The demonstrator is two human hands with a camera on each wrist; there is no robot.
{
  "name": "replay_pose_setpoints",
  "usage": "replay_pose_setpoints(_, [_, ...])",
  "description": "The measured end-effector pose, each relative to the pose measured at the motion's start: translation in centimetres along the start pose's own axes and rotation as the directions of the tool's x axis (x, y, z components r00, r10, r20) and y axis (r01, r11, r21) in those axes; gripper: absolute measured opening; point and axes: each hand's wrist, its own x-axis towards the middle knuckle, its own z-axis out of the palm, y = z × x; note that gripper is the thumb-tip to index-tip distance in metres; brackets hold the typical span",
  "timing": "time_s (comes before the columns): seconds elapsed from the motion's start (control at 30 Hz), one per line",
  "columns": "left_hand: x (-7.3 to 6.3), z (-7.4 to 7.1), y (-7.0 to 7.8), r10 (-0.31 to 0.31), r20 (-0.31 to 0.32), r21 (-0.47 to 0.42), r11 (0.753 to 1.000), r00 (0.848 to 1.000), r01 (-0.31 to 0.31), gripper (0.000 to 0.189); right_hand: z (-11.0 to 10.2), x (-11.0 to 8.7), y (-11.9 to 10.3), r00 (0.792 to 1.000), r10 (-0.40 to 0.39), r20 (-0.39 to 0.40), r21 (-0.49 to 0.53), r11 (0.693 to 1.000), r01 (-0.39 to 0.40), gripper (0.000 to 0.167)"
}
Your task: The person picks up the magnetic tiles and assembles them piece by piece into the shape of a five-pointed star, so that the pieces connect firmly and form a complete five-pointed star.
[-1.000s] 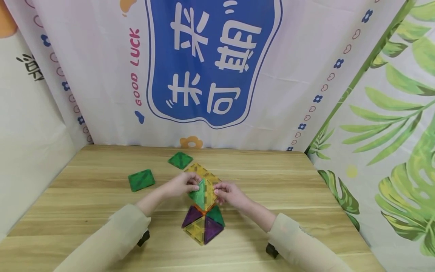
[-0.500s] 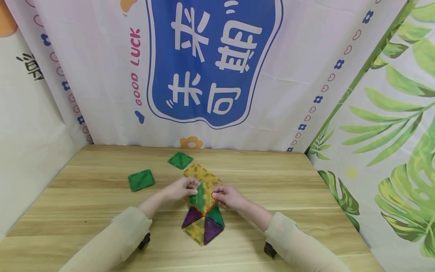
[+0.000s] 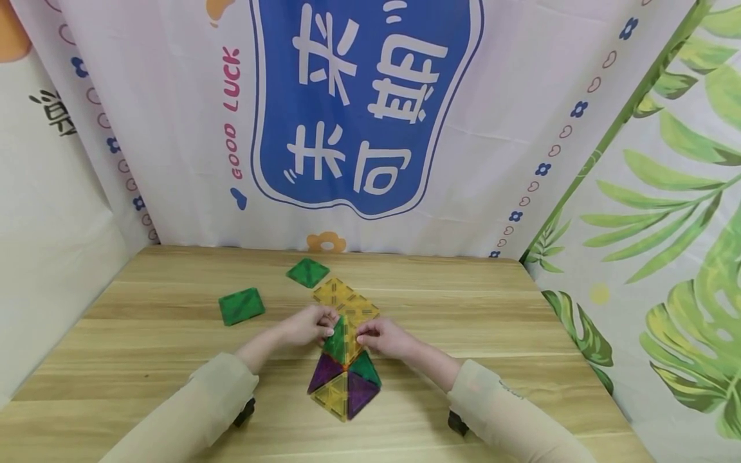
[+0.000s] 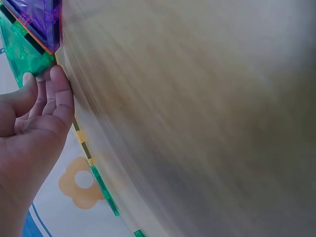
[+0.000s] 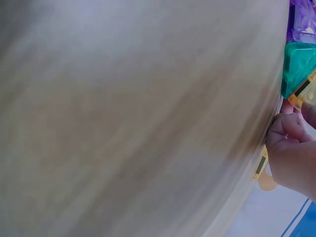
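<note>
In the head view my left hand (image 3: 311,326) pinches a green triangular magnetic tile (image 3: 336,344) at its outer edge. The left wrist view shows thumb and fingertips on that green tile (image 4: 27,57). My right hand (image 3: 386,337) pinches a yellow triangular magnetic tile (image 3: 352,348) that adjoins the green one. In the right wrist view the thumb lies on the yellow tile (image 5: 305,91). Both tiles lean over a piece built of purple tiles (image 3: 363,393), a yellow tile (image 3: 332,397) and a green tile (image 3: 366,370). A bit of orange shows at its middle.
Behind the hands, yellow tiles (image 3: 341,297) lie flat on the wooden table (image 3: 173,360). A green diamond-shaped tile (image 3: 307,272) and a green four-sided tile (image 3: 242,307) lie farther left. A printed cloth (image 3: 185,161) hangs along the table's back edge.
Both hands have moved down and slightly nearer the wearer with the green and yellow tiles, which now sit closer to the built piece. The loose tiles have stayed put.
</note>
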Motion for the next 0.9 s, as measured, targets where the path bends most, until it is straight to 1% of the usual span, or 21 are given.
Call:
replay_pose_setpoints(0.07, [-0.1, 0.1, 0.0, -0.011, -0.009, 0.009, 1.0, 1.0, 0.011, 0.017, 0.0, -0.1, 0.0, 1.0, -0.016, 0.002, -0.022, 1.0, 0.016, 0.024])
replay_pose_setpoints(0.17, [-0.4, 0.0, 0.1, -0.02, -0.016, 0.014, 1.0, 1.0, 0.02, 0.02, -0.2, -0.2, 0.0, 1.0, -0.024, 0.006, -0.02, 1.0, 0.024, 0.026])
replay_pose_setpoints(0.27, [-0.8, -0.1, 0.2, -0.025, -0.014, 0.002, 1.0, 1.0, 0.025, 0.019, -0.5, -0.5, 0.2, 1.0, -0.018, 0.006, -0.013, 1.0, 0.019, 0.028])
replay_pose_setpoints(0.37, [-1.1, -0.2, -0.1, -0.031, -0.014, -0.019, 0.999, 0.999, 0.031, 0.016, -0.8, -0.8, 0.3, 1.0, -0.021, 0.005, -0.03, 0.999, 0.021, 0.028])
replay_pose_setpoints(0.5, [-1.7, -0.4, -0.4, -0.032, -0.01, -0.06, 0.998, 0.999, 0.031, 0.014, -1.4, -1.3, 0.5, 0.997, -0.077, 0.011, -0.081, 0.994, 0.077, 0.028])
replay_pose_setpoints(0.6, [-2.3, -0.5, -0.5, -0.027, 0.001, -0.089, 0.996, 1.0, 0.027, 0.014, -1.9, -1.3, 0.7, 0.993, -0.116, -0.002, -0.151, 0.982, 0.115, 0.026])
replay_pose_setpoints(0.73, [-2.8, -0.6, -0.7, -0.024, 0.005, -0.119, 0.993, 1.0, 0.024, 0.02, -2.4, -0.9, 0.9, 0.982, -0.167, -0.085, -0.269, 0.953, 0.138, 0.025])
replay_pose_setpoints(0.8, [-3.0, -0.7, -0.7, -0.017, 0.005, -0.122, 0.992, 1.0, 0.017, 0.029, -2.6, -0.6, 0.9, 0.972, -0.193, -0.132, -0.337, 0.931, 0.139, 0.028])
replay_pose_setpoints(0.87, [-3.1, -0.7, -0.6, -0.014, 0.001, -0.114, 0.993, 1.0, 0.014, 0.039, -2.7, -0.1, 0.7, 0.963, -0.217, -0.159, -0.412, 0.901, 0.136, 0.034])
replay_pose_setpoints(0.9, [-3.1, -0.7, -0.6, -0.013, -0.004, -0.106, 0.994, 1.0, 0.012, 0.043, -2.7, 0.1, 0.6, 0.959, -0.231, -0.164, -0.461, 0.877, 0.133, 0.037])
